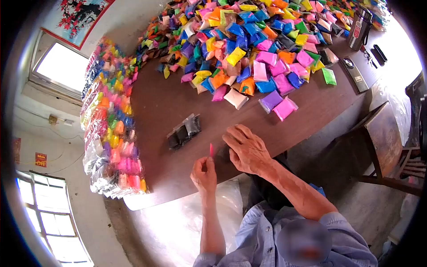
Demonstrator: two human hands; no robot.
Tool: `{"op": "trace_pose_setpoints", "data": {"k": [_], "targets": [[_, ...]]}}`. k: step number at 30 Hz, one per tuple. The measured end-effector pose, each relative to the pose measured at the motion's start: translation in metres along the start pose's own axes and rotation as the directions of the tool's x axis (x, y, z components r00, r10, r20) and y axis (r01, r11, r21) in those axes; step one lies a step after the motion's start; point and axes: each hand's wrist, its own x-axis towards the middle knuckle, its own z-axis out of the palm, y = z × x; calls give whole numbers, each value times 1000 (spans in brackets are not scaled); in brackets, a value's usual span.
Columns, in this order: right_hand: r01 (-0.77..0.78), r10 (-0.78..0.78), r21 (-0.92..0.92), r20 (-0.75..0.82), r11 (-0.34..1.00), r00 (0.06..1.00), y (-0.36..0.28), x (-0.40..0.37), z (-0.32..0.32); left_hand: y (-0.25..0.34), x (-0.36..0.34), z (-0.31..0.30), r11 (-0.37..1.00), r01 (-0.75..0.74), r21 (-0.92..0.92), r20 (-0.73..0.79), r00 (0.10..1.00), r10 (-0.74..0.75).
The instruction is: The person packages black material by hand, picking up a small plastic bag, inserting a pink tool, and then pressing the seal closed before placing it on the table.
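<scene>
Between the thumb and fingers of my left hand (204,175) a slim bright pink stick (211,150) points upward; its exact kind is too small to tell. My right hand (247,149) rests low over the table just to the right, fingers curled down. A dark patch shows beside its fingertips, and what they hold, if anything, is hidden. Beyond my left hand lies a small group of black packets (183,131) in clear wrapping. A pink packet (285,108), a purple packet (270,102) and a pale packet (235,99) lie farther off.
A large heap of colourful packets (267,58) covers the far side of the brown table (155,102). Filled clear bags (111,129) are stacked along the left edge. At the right are a flask (359,29), a metallic box (354,74) and a wooden chair (384,138).
</scene>
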Motion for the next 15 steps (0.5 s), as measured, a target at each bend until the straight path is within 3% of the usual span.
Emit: {"op": "trace_pose_setpoints", "data": {"k": [6, 9, 11, 15], "targets": [[39, -36, -52, 58, 998, 998, 9, -7, 5, 1, -4, 4, 1000, -26, 0, -80, 996, 26], [31, -31, 53, -1, 998, 1000, 13, -7, 9, 1, -5, 6, 999, -22, -28, -110, 994, 19], [-40, 55, 220, -60, 975, 997, 17, -9, 12, 3, -5, 6, 999, -44, -1, -122, 992, 44], [23, 2, 150, -163, 988, 987, 15, -10, 8, 4, -5, 6, 999, -35, -7, -106, 994, 34]]}}
